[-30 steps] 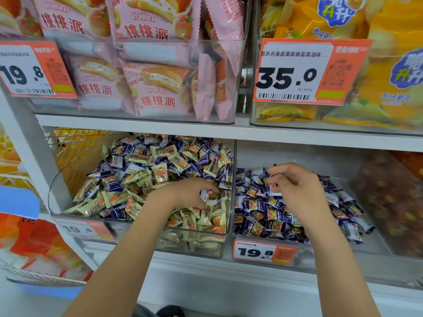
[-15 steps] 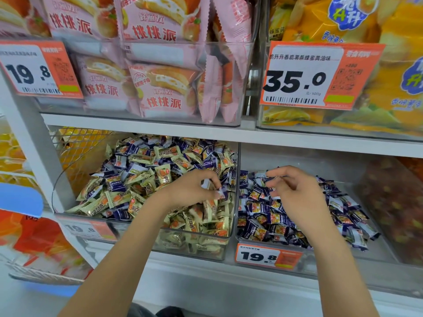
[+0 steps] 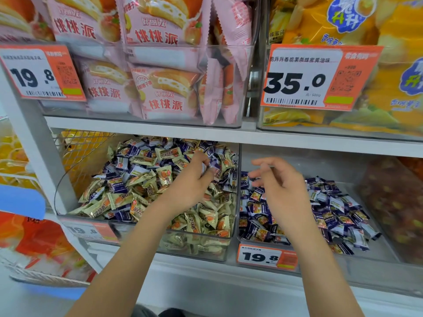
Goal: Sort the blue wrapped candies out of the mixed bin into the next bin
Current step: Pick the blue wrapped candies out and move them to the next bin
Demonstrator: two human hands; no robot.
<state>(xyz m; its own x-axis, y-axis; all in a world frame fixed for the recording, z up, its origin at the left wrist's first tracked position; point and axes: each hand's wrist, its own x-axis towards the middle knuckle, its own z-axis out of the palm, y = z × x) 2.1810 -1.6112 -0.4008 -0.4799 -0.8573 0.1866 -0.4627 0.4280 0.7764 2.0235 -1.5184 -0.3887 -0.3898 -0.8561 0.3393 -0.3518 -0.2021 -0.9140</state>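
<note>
Blue candy (image 3: 209, 168) is being pinched by the left hand (image 3: 192, 181) in the mixed bin (image 3: 146, 227); the right hand (image 3: 278, 179), beside that bin, is hovering loose and holding nothing; lifting clear should avoid snagging yellow wrappers.

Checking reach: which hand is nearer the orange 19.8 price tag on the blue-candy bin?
Right. The right hand hovers above that orange price tag; the left hand is over the neighbouring mixed bin.

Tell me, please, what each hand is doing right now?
Left hand: fingers pinch a blue candy over the mixed bin.
Right hand: open, holding nothing.
</note>
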